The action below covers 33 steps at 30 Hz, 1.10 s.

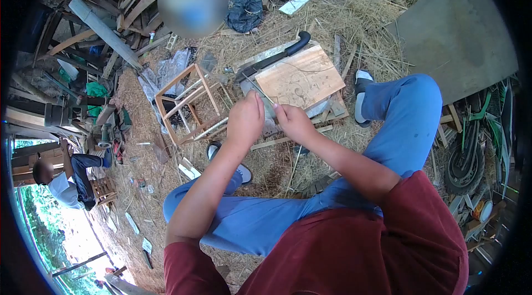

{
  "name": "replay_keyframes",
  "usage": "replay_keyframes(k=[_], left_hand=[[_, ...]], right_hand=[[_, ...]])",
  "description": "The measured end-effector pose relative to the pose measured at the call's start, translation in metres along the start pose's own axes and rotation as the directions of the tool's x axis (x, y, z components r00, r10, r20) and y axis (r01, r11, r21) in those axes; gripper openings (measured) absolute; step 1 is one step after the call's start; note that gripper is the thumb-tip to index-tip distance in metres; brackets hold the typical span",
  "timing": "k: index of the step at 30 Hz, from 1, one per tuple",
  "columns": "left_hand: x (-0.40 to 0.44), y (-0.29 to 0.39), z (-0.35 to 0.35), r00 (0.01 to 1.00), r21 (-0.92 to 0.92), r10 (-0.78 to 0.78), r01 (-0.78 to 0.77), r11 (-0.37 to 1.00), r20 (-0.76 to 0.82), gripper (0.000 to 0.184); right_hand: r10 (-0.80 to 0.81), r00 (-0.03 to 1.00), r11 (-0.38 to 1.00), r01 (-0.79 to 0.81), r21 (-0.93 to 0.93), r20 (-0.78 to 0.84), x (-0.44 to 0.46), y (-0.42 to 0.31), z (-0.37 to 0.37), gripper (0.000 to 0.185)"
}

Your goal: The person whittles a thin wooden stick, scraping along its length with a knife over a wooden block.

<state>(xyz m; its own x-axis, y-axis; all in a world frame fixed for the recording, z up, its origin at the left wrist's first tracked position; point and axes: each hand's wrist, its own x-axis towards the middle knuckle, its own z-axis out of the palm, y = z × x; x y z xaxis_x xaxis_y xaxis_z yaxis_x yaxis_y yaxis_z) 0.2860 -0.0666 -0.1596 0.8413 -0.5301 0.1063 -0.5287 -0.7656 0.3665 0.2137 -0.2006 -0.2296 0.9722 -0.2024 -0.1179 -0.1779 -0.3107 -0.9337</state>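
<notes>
My left hand point(246, 120) is closed, its fingertips pressed against a thin narrow strip point(267, 96). My right hand point(293, 122) pinches the lower end of that strip. The strip slants up and left from between my hands; its material is too small to make out. Just beyond lies a pale wooden board point(307, 76), flat and marked with dark stains. Along the board's far edge rests a machete point(269, 64) with a black handle. To the left of my hands stands a small open frame of wooden sticks point(183, 87).
Straw and shavings cover the ground. Piled timber point(105, 31) lies at the upper left, near black plastic bags point(244, 13). Another person point(69, 184) sits at the far left. A large flat sheet point(454, 34) and a wheel point(465, 164) are on the right.
</notes>
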Motion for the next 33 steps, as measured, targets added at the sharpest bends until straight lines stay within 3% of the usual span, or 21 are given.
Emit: replay_keyframes(k=[6,8,11,12,14,15,17,23,27,33], left_hand=[[0.0,0.001,0.0,1.0,-0.029,0.031,-0.031,0.999,0.005,0.027],[0.002,0.004,-0.002,0.999,-0.009,0.031,-0.031,0.999,0.037,0.028],[0.005,0.009,-0.007,0.998,0.009,0.013,-0.014,1.0,0.065,0.03],[0.006,0.008,-0.008,0.998,0.0,0.01,-0.01,1.0,0.057,0.03],[0.01,0.005,-0.011,0.996,0.037,-0.003,0.0,0.999,0.09,0.034],[0.012,0.003,-0.012,0.996,0.027,-0.003,0.001,1.0,0.084,0.034],[0.017,-0.002,-0.013,0.997,0.042,-0.041,0.039,0.998,0.065,0.038],[0.018,-0.002,-0.015,0.991,-0.017,-0.087,0.089,0.996,0.097,0.04],[0.011,-0.001,-0.009,0.992,-0.029,-0.097,0.099,0.995,0.081,0.041],[0.001,-0.006,-0.007,0.997,-0.077,-0.07,0.071,0.995,0.013,0.037]], right_hand=[[0.158,0.987,0.972,-0.148,-0.18,0.042,0.006,0.079,-0.001,0.055],[0.258,0.966,0.911,-0.234,-0.339,0.026,0.002,0.09,-0.003,0.058],[0.349,0.937,0.882,-0.336,-0.331,-0.021,0.002,0.07,0.002,0.061],[0.346,0.938,0.879,-0.332,-0.343,-0.023,0.005,0.067,0.003,0.061],[0.224,0.974,0.968,-0.219,-0.124,0.029,0.012,0.06,0.004,0.061],[0.222,0.975,0.967,-0.217,-0.136,0.026,0.014,0.049,0.004,0.061],[0.137,0.99,0.99,-0.138,0.011,0.03,0.014,0.014,0.002,0.061],[0.066,0.998,0.981,-0.065,0.182,0.004,0.002,-0.015,0.008,0.058],[0.052,0.998,0.977,-0.046,0.207,-0.027,-0.002,-0.012,0.016,0.056],[-0.004,1.0,0.999,0.003,0.039,0.014,-0.005,-0.027,0.004,0.054]])
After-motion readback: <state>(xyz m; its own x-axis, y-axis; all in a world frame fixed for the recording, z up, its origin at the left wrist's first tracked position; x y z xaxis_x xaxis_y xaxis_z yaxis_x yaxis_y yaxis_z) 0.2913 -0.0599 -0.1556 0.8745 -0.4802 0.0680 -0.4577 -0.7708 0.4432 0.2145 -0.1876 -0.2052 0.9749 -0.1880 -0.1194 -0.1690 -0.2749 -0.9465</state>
